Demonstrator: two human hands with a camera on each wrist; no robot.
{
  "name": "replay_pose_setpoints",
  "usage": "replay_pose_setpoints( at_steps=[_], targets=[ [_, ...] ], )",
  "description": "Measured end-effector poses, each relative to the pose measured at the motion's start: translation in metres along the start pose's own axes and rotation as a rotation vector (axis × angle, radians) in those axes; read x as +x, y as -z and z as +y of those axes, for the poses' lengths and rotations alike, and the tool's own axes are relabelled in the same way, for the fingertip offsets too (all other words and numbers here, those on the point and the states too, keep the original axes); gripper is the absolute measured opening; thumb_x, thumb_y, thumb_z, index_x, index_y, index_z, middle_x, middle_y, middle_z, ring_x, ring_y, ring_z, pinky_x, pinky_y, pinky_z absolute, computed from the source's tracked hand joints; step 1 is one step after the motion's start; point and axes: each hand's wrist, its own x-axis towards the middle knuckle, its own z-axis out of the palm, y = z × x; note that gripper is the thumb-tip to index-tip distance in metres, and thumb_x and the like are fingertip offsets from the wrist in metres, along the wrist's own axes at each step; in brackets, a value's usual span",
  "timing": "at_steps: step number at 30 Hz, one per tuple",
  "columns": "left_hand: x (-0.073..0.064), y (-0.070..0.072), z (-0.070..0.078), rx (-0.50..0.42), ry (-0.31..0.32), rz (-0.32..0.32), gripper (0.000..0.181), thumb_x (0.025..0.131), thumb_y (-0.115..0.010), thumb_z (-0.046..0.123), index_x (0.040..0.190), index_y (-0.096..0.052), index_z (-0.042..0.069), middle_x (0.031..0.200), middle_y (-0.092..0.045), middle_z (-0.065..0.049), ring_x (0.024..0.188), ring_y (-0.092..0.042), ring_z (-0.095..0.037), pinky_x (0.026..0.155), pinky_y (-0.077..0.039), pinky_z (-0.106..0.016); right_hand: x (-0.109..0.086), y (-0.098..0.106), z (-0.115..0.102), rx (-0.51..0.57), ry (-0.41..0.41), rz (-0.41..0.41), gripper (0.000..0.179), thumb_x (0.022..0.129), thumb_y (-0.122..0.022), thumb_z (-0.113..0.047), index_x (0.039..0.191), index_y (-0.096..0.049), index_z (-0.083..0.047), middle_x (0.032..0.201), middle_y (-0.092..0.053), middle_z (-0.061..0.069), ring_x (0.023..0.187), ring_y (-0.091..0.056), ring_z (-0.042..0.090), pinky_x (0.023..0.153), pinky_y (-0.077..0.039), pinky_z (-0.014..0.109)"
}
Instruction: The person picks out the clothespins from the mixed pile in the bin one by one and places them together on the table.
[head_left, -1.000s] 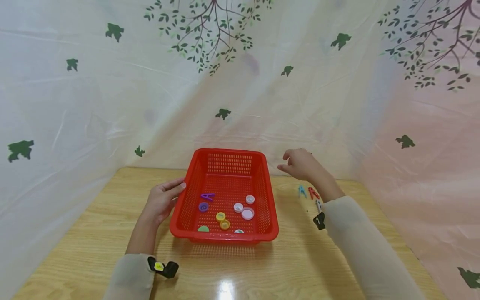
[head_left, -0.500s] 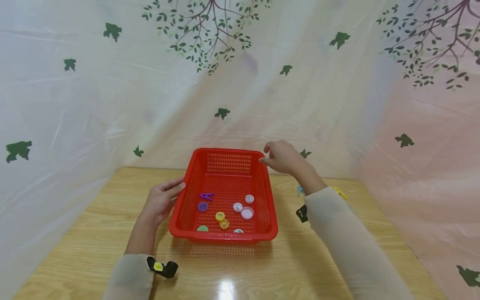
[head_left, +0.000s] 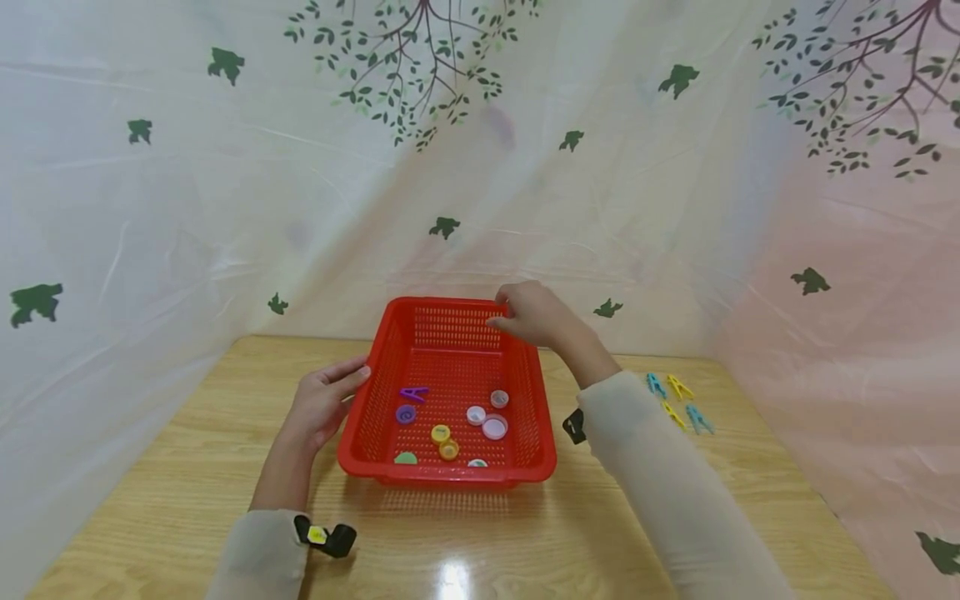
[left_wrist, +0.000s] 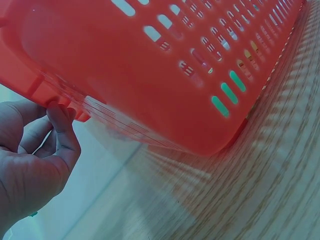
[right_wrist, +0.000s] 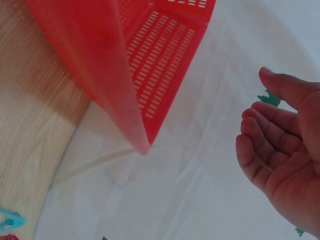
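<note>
A red plastic basket stands tilted toward me on the wooden table. My left hand pinches its left rim; in the left wrist view the thumb and fingers meet at the rim's edge. Inside lie a purple clothespin, a purple bottle cap, several whitish caps, yellow caps and a green cap. Over the basket's far right corner hovers my right hand. It holds nothing, with fingers loosely bent, as the right wrist view shows, apart from the basket.
To the right of the basket lie several clothespins, among them a blue one and a yellow one. A white curtain printed with leaves hangs behind the table.
My right hand has travelled left from beside the basket to above its far right corner, uncovering clothespins on the right. My left hand and the basket have stayed put.
</note>
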Motion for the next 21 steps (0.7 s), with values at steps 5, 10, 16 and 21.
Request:
replay_pose_setpoints(
  at_steps=[5,10,16,21],
  targets=[
    [0.0,0.0,-0.001,-0.002,-0.001,0.0,0.062,0.095,-0.076,0.025,0.147,-0.054,0.002,0.121,-0.069,0.0,0.105,-0.069,-0.015,0.089,-0.059,-0.032,0.006,-0.003,-0.008,-0.003,0.026,-0.013,0.038,0.098,-0.072,-0.027,0.124,-0.065,-0.001,0.112,-0.07,0.014,0.089,-0.064,0.025,0.087,-0.059,0.039],
    [0.0,0.0,0.0,-0.014,-0.01,-0.002,0.061,0.095,-0.076,0.024,0.146,-0.054,0.001,0.117,-0.07,0.001,0.103,-0.069,-0.015,0.089,-0.06,-0.032,0.012,-0.008,-0.018,0.015,0.008,-0.034,0.042,0.097,-0.073,-0.029,0.129,-0.063,-0.002,0.104,-0.068,0.009,0.087,-0.061,0.024,0.087,-0.058,0.037],
    [0.0,0.0,0.0,-0.014,-0.011,0.0,0.06,0.095,-0.076,0.024,0.146,-0.055,0.001,0.117,-0.07,0.002,0.103,-0.068,-0.014,0.089,-0.06,-0.033,0.017,-0.016,-0.026,0.066,0.01,-0.042,0.042,0.097,-0.073,-0.031,0.127,-0.064,-0.003,0.097,-0.066,0.005,0.085,-0.061,0.022,0.083,-0.058,0.035],
    [0.0,0.0,0.0,-0.01,-0.008,0.0,0.06,0.095,-0.076,0.024,0.146,-0.055,0.001,0.119,-0.07,0.001,0.104,-0.068,-0.014,0.089,-0.06,-0.033,0.022,-0.023,-0.03,0.074,0.028,-0.045,0.042,0.096,-0.074,-0.034,0.126,-0.065,-0.005,0.095,-0.065,0.003,0.085,-0.061,0.02,0.08,-0.056,0.032]
  ],
)
